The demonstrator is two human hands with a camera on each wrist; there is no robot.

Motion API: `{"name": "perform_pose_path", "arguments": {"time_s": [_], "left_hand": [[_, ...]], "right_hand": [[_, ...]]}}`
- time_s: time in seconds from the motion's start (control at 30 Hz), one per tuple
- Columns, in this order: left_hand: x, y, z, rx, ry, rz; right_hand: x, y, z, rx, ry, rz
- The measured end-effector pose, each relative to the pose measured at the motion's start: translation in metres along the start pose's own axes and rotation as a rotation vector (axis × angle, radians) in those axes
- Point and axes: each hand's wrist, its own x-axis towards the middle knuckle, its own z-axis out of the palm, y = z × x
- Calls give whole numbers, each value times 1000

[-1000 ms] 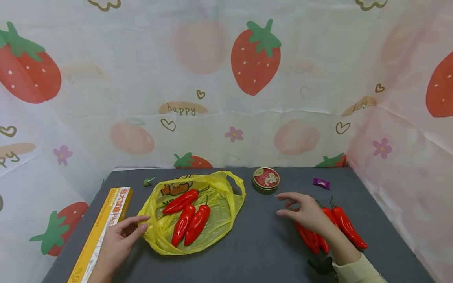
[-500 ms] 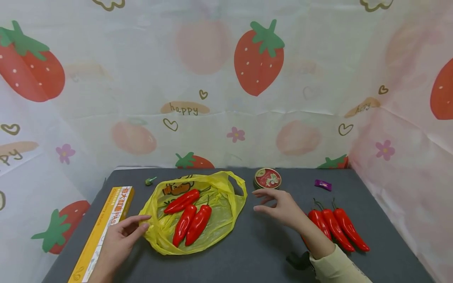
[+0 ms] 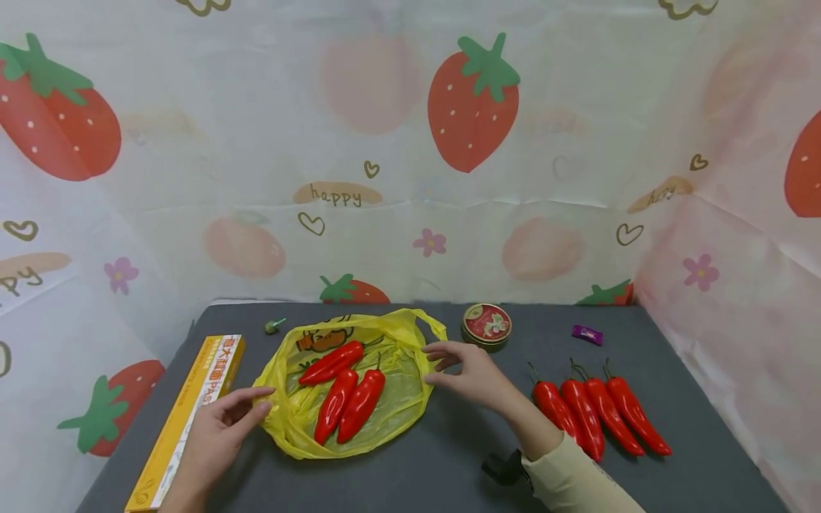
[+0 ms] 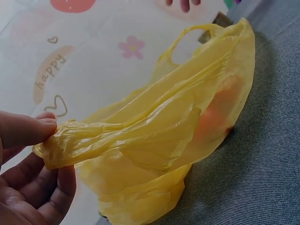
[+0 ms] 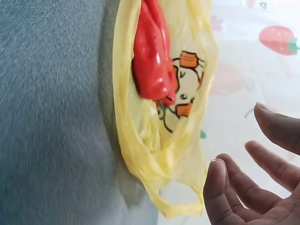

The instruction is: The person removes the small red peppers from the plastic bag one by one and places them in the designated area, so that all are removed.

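Note:
A yellow plastic bag (image 3: 410,420) lies with its mouth open on the grey table. Three red chili peppers (image 3: 361,406) are inside it. My left hand (image 3: 214,431) pinches the bag's left edge; in the left wrist view the gathered plastic (image 4: 70,143) sits between thumb and fingers. At the bag's right side, near its handle loop, hovers my right hand (image 3: 471,374). The right wrist view shows that hand's fingers (image 5: 243,183) loosely bent with nothing between them, beside the bag's handle (image 5: 180,208).
Several more red chili peppers (image 3: 603,413) lie in a row on the right. A round red tin (image 3: 486,325) and a purple wrapped candy (image 3: 586,335) are at the back. Left of the bag lies a yellow pasta box (image 3: 186,420), with a small green item (image 3: 274,326) behind it.
My right hand has moved left from above the loose peppers to the bag's right edge, uncovering the pepper row. My left hand keeps its hold on the bag.

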Motion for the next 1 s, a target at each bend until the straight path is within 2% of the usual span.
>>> {"name": "perform_pose_path", "arguments": {"time_s": [0.27,0.53,0.77,1.0], "left_hand": [[1,-2,-1,5,-8,-8],[2,-1,0,8,-11,-7],[2,0,0,4,-20,-6],[3,-1,0,20,-21,0]], "right_hand": [[23,-3,19,79,-110,1],[43,-7,35,214,-198,75],[57,-1,46,244,-206,135],[68,1,59,223,-193,159]]}}
